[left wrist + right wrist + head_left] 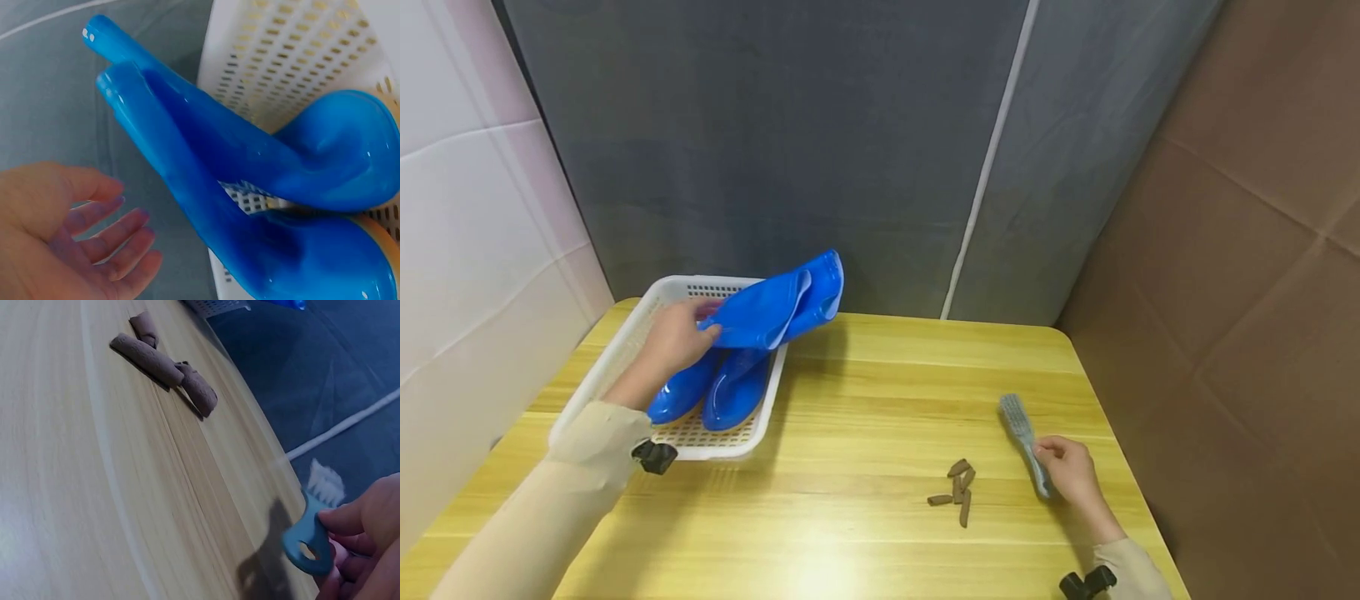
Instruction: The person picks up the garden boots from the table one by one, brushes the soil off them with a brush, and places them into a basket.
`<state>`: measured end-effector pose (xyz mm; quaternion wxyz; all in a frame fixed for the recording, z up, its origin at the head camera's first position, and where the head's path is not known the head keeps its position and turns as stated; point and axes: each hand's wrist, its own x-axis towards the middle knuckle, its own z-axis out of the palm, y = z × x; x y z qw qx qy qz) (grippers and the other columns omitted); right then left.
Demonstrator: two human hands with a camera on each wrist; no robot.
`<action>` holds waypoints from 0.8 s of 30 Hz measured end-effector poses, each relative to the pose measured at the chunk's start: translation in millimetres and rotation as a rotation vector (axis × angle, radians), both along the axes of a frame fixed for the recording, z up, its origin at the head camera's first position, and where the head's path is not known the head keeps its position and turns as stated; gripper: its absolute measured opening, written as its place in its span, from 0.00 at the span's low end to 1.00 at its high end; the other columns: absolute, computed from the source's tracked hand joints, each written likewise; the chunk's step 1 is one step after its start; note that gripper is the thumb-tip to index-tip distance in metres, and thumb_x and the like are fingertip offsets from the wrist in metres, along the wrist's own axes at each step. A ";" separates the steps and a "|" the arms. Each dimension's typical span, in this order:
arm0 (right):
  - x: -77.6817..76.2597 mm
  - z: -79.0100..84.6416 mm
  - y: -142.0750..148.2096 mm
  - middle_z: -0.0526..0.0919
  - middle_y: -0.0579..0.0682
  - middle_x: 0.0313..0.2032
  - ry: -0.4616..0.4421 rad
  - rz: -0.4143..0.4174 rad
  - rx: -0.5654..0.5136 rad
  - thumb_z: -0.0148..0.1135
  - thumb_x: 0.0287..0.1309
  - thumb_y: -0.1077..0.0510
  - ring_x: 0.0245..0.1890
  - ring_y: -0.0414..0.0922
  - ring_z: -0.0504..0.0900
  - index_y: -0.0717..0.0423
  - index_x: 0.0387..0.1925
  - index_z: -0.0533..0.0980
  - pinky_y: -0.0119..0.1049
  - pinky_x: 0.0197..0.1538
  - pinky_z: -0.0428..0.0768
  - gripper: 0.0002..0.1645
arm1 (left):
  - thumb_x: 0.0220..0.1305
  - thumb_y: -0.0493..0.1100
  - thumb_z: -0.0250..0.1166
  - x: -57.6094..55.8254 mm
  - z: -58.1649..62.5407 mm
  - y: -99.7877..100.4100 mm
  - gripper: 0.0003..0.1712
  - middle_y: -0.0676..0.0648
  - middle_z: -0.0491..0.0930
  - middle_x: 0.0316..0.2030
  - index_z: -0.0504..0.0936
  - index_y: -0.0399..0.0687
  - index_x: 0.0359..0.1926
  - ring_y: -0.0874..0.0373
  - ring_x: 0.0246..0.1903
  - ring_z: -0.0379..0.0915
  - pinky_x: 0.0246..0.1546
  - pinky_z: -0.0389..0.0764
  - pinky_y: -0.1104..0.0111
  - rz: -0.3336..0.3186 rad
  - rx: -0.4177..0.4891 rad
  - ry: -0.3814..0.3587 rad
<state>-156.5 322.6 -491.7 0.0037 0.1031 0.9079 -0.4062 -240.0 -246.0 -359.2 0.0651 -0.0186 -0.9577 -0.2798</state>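
Observation:
Two shiny blue rain boots (760, 312) (187, 181) lie with their feet in a white perforated basket (772, 404), their shafts leaning over its far right side. Beside the shafts is my left hand (676, 337) (81, 234); in the left wrist view its fingers are loosely bent, apart from the boots, with nothing in them. My right hand (1070, 473) (375, 534) pinches the handle of a blue-grey brush (1021, 429) (310, 528) between thumb and fingers. The brush is held over the right part of the table, bristle end pointing away from me.
Several small brown rolled pieces (957, 490) (147, 359) lie in a loose cluster on the wooden table (865, 408), left of the brush. A dark grey cloth (775, 150) hangs behind, a white one (475, 217) at left, a brown one (1240, 300) at right.

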 end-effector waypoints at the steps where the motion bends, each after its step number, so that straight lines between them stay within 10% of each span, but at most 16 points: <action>1: -0.3 -0.9 1.6 0.85 0.64 0.44 -0.014 -0.012 -0.011 0.59 0.67 0.59 0.39 0.44 0.80 0.68 0.48 0.81 0.31 0.37 0.77 0.16 | 0.68 0.37 0.56 1.5 1.1 1.5 0.26 0.26 0.73 0.61 0.70 0.33 0.66 0.28 0.60 0.69 0.60 0.71 0.37 -0.009 0.006 0.003; 24: 0.5 -6.2 26.3 0.87 0.49 0.25 -0.053 -0.084 0.085 0.65 0.61 0.54 0.23 0.39 0.81 0.62 0.38 0.85 0.32 0.28 0.76 0.13 | 0.69 0.37 0.59 46.9 12.8 27.6 0.24 0.34 0.78 0.60 0.73 0.40 0.65 0.37 0.57 0.75 0.56 0.77 0.42 -0.183 0.094 0.130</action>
